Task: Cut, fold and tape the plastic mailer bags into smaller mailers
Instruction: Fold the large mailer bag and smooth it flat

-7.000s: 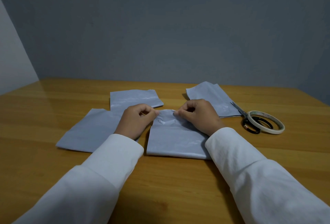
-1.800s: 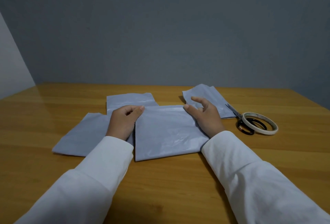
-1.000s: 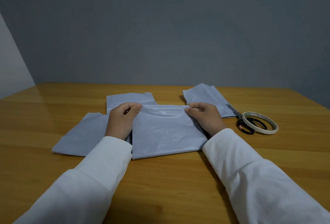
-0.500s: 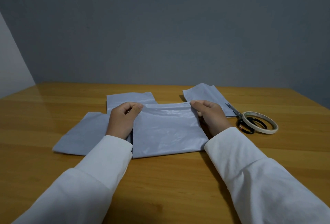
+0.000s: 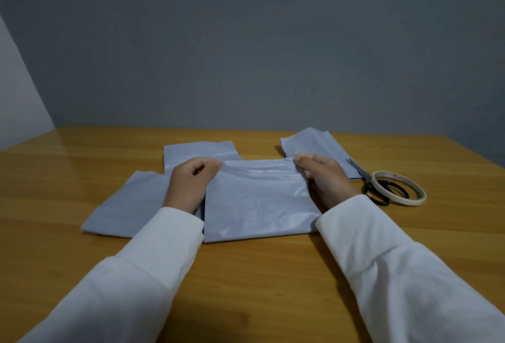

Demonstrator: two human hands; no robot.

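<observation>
A grey plastic mailer (image 5: 259,200) lies flat on the wooden table in front of me. My left hand (image 5: 190,184) pinches its far left corner. My right hand (image 5: 323,178) pinches its far right corner. The far edge is pulled taut between both hands, slightly raised. Scissors (image 5: 369,181) and a roll of tape (image 5: 401,188) lie to the right, the roll resting over the scissor handles.
Another grey mailer (image 5: 128,203) lies to the left, partly under my left wrist. A second piece (image 5: 199,150) lies behind my left hand, and a third (image 5: 311,143) behind my right hand. Bare wooden table (image 5: 259,288) stretches toward me.
The mailer has been spread out wide from its earlier narrow fold. My right hand slid out to the far right corner and now pinches it; the left hand stayed at its corner.
</observation>
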